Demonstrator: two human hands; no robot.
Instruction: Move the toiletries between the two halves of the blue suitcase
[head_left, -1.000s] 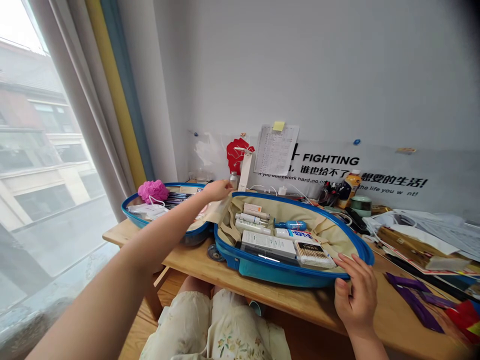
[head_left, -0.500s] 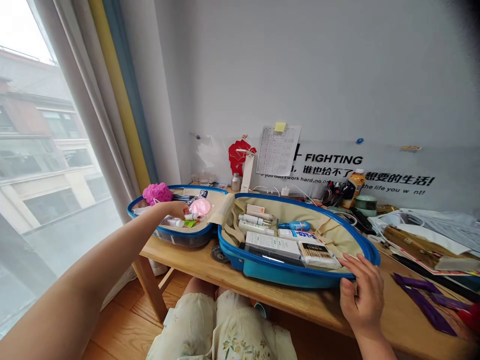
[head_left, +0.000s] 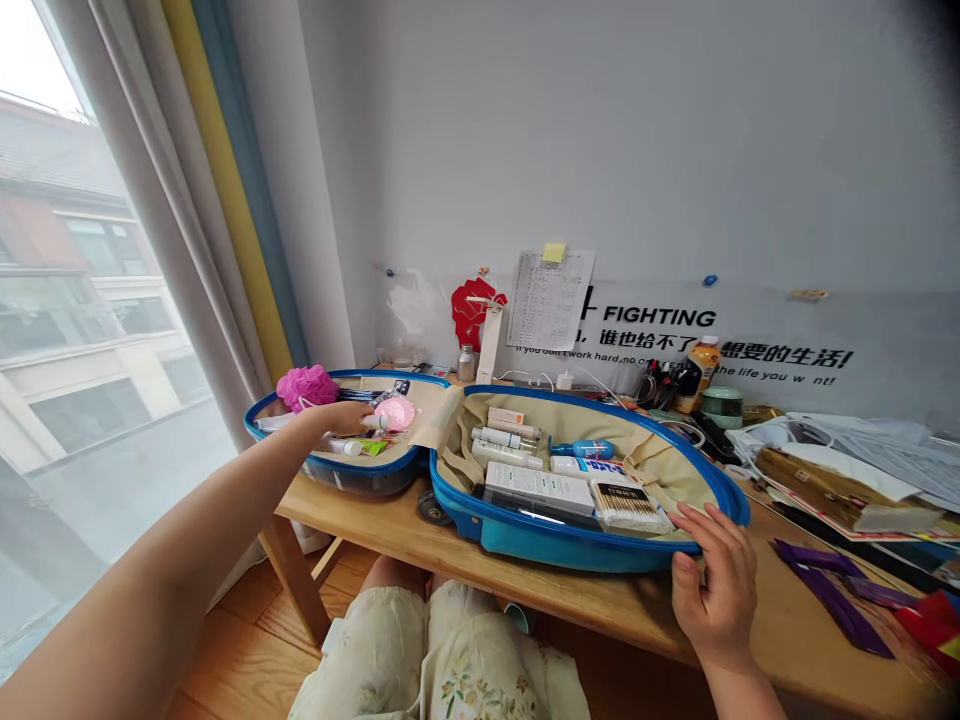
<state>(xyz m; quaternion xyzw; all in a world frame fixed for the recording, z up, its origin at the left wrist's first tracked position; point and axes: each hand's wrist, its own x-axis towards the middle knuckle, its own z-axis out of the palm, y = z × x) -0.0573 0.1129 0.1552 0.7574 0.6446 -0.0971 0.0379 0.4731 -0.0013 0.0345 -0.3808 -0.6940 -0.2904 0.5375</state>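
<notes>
An open blue suitcase (head_left: 570, 555) lies on the wooden table, with its smaller half on the left and its larger half on the right. Over the left half, my left hand (head_left: 346, 418) is closed on a small white tube (head_left: 376, 423). Around it are a pink round pouch (head_left: 396, 412), a magenta bath puff (head_left: 306, 386), a white-capped tube (head_left: 345, 447) and a green packet (head_left: 373, 448). My right hand (head_left: 716, 580) rests its spread fingers on the right half's rim, close to a pack of cotton swabs (head_left: 631, 505).
The right half also holds a white box (head_left: 536, 488), a toothpaste box (head_left: 589, 467), a blue pump bottle (head_left: 583, 449) and several tubes. To the right lie a purple packet (head_left: 832, 595), a brown case (head_left: 817, 485) and papers. An orange-capped bottle (head_left: 703, 365) stands behind.
My left hand has lifted the small white tube slightly from among the things in the left half. My right hand stays at the rim. The view has shifted a little to the right.
</notes>
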